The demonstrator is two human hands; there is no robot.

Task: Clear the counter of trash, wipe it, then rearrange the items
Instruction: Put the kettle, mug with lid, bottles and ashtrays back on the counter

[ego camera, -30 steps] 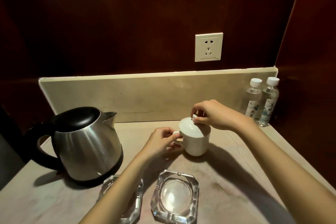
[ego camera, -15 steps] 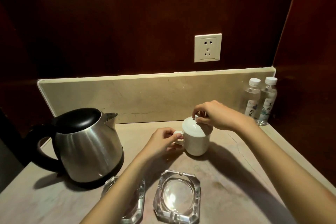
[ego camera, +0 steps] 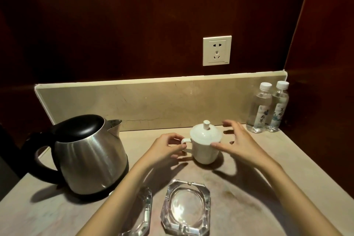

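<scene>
A person's two bare hands frame a white lidded cup (ego camera: 205,147) standing upright at the middle of a beige marble counter (ego camera: 287,159), its knobbed lid (ego camera: 206,133) seated squarely on top. The left hand (ego camera: 165,149) sits at the cup's handle (ego camera: 186,145), fingers curled toward it; whether thumb and forefinger actually pinch the handle or only brush it is hard to make out. The right hand (ego camera: 236,142) is spread, fingers splayed and relaxed, the thumb tip lying against the cup's rim on the right, the other fingers clear of it.

To the left stands a stainless steel electric kettle (ego camera: 86,159) with a black lid, its black handle fading into the dark at the counter's edge. Near the front lie two square glass ashtrays: the right ashtray (ego camera: 186,208) is nearly whole but cut by the bottom edge, while the left ashtray (ego camera: 142,214) is largely hidden behind the left forearm.

Two clear water bottles (ego camera: 267,109) with white caps stand touching in the far right corner; their label print is too small to read. A white wall socket (ego camera: 217,50) is set in the dark wood panelling above the marble backsplash (ego camera: 153,99).
</scene>
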